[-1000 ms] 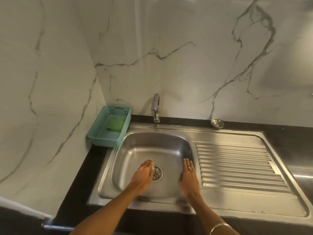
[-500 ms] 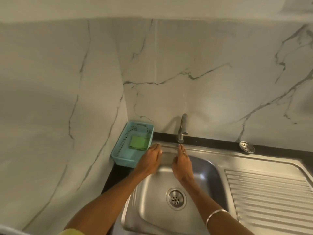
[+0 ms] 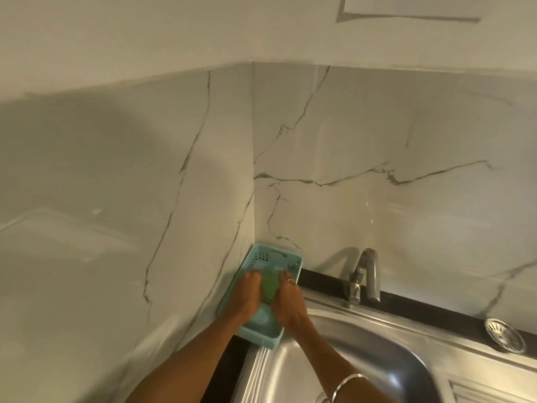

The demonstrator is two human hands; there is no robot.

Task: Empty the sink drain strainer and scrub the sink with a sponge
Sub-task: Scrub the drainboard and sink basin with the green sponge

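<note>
From the head view, both hands reach into the teal basket (image 3: 263, 333) that sits in the corner where the two marble walls (image 3: 377, 170) meet, at the left back edge of the steel sink (image 3: 363, 359); the left hand (image 3: 247, 298) and the right hand (image 3: 287, 301) lie on either side of the green sponge (image 3: 268, 286), touching it, the sponge between them inside the basket; the fingers of both hands curl down against the sponge's sides, though their tips are blurred and partly hidden, so how firm the hold is I cannot tell; a ring shows on a right finger and a metal bangle (image 3: 345, 383) on the right wrist; the tap (image 3: 366, 274) stands behind the sink bowl, right of the basket; the drain strainer (image 3: 504, 334) rests on the sink's back rim at far right, well apart from the hands.
</note>
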